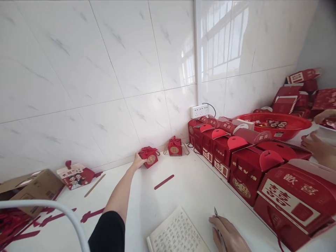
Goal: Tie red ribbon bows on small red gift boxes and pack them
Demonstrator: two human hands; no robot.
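One red box (150,158), ribbon-topped, by far edge of table (189,187) | left hand (138,162) grips it | right hand (229,233) grasps pen (215,212) beside notebook (180,232) | similar box (175,148) stands just right

"What sort of place are we seeing?"
"It's looking like a packing corner; whether in a home or a shop isn't showing. Small ribboned boxes (151,160) and larger red gift boxes (243,175) are lining a white bench (194,189), and a red basin (295,130) is holding wrapped sweets (275,124)."
"And behind?"
"Marbled tiles (105,52) are reflecting a barred window (226,38)."
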